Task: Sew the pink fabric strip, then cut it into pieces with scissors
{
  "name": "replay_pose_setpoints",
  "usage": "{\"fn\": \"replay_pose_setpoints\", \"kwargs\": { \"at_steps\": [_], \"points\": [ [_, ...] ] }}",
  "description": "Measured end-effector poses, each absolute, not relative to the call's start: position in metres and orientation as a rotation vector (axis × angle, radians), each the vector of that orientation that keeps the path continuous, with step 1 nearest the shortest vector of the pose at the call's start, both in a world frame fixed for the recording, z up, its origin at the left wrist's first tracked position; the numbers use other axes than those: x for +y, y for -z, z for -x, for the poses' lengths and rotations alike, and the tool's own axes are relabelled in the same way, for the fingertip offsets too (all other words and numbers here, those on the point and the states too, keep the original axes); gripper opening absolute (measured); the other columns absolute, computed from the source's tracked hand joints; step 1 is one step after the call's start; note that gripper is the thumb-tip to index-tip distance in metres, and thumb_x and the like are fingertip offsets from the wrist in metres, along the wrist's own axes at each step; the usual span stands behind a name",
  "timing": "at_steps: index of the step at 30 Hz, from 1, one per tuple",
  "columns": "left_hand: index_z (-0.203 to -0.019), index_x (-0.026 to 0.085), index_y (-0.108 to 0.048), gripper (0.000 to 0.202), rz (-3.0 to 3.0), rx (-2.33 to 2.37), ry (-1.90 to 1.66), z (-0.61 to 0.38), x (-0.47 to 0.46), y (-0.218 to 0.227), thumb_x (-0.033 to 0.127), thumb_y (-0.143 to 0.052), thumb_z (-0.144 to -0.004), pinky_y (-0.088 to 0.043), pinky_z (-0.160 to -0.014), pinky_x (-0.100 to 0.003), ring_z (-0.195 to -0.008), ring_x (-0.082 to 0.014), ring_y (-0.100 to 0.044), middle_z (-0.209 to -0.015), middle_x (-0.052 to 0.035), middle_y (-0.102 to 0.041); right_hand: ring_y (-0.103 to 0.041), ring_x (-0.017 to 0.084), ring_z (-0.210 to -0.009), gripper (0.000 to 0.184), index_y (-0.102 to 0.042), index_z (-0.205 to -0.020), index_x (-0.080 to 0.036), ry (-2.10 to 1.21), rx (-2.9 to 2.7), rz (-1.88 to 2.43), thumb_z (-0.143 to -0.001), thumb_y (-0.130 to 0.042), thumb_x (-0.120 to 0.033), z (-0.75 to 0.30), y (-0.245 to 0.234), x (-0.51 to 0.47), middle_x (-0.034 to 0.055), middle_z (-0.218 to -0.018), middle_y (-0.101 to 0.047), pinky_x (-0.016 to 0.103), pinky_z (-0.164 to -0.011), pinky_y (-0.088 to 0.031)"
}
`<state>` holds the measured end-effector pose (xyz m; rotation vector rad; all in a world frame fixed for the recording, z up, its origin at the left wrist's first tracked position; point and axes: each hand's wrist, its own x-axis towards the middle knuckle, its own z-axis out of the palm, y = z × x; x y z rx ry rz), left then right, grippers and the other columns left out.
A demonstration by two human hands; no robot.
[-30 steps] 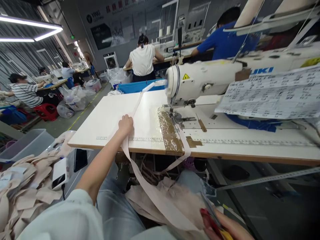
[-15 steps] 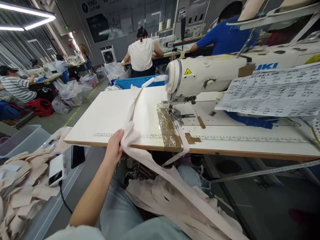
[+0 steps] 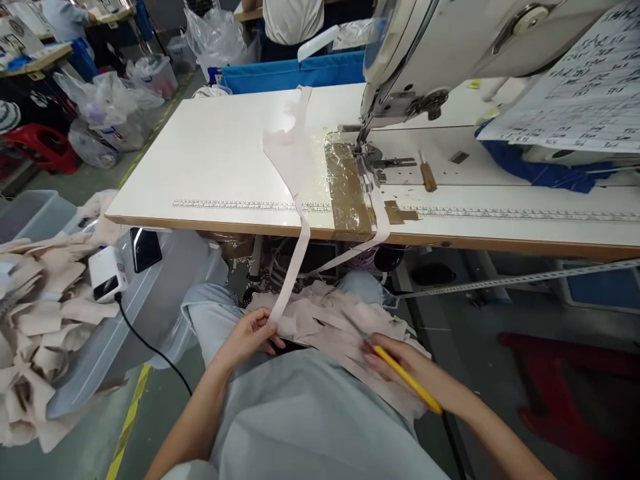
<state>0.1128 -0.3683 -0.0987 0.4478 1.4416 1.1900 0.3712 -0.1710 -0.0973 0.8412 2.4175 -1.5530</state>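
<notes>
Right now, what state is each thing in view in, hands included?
Left hand: closed on fabric strip
Right hand: gripping yellow tool
Fabric strip: draped over table edge
Yellow tool: blade blurred, open or shut unclear
Sewing machine: running or stopped, cannot tell
Phone: screen dark
White device: cable plugged in
Fabric pieces: loosely heaped

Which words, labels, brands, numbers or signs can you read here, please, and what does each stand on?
None can be read with certainty.
Printed sheet: rows of print, too blurred to read.
Ruler strip along the table: fine markings, too small to read.
Sewing machine: no readable brand on the part in view.
</notes>
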Motion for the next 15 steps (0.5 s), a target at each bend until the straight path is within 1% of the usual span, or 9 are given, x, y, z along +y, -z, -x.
{"fn": "replay_pose_setpoints", "kwargs": {
  "at_steps": [1, 3, 6, 11, 15],
  "points": [
    [-0.088, 0.014, -0.057, 0.047, -0.440, 1.458, -1.190, -0.115, -0.368, 0.095, 0.058, -0.067, -0.073, -0.050, -0.052, -0.023, -0.064, -0.0184, -0.067, -0.067, -0.0054, -0.067, -0.043, 0.014, -0.060, 0.049, -0.044, -0.069, -0.021, 1.544, 2.384, -0.652, -0.084, -0.052, -0.066, -0.354, 0.095, -0.174, -0.0016, -0.066, -0.046, 0.025, -0.053, -0.036],
    [-0.084, 0.014, -0.057, 0.050, -0.419, 1.487, -1.193, -0.118, -0.367, 0.090, 0.062, -0.066, -0.072, -0.048, -0.048, -0.022, -0.058, -0.0176, -0.066, -0.061, -0.0044, -0.066, -0.037, 0.013, -0.060, 0.050, -0.038, -0.068, -0.021, 1.489, 2.370, -0.473, -0.086, -0.047, -0.066, -0.324, 0.088, -0.179, -0.0027, -0.065, -0.040, 0.025, -0.052, -0.031],
    [-0.081, 0.014, -0.057, 0.052, -0.365, 1.473, -1.214, -0.121, -0.369, 0.089, 0.063, -0.068, -0.068, -0.047, -0.047, -0.021, -0.055, -0.0174, -0.066, -0.057, -0.0047, -0.066, -0.036, 0.013, -0.060, 0.050, -0.037, -0.069, -0.020, 1.465, 2.314, -0.318, -0.088, -0.039, -0.066, -0.295, 0.077, -0.182, -0.0027, -0.066, -0.038, 0.024, -0.052, -0.029],
    [-0.083, 0.013, -0.058, 0.050, -0.282, 1.443, -1.253, -0.124, -0.373, 0.092, 0.059, -0.071, -0.069, -0.050, -0.051, -0.021, -0.057, -0.0176, -0.068, -0.061, -0.0053, -0.069, -0.035, 0.013, -0.059, 0.052, -0.036, -0.067, -0.021, 1.401, 2.258, -0.232, -0.082, -0.047, -0.069, -0.277, 0.078, -0.183, -0.0034, -0.063, -0.037, 0.023, -0.051, -0.027],
    [-0.085, 0.013, -0.060, 0.047, -0.260, 1.451, -1.276, -0.123, -0.375, 0.093, 0.057, -0.070, -0.071, -0.050, -0.051, -0.021, -0.056, -0.0178, -0.068, -0.060, -0.0051, -0.068, -0.034, 0.012, -0.057, 0.051, -0.036, -0.066, -0.021, 1.412, 2.242, -0.224, -0.082, -0.047, -0.068, -0.277, 0.082, -0.182, -0.0035, -0.062, -0.038, 0.023, -0.050, -0.026]
  ]
}}
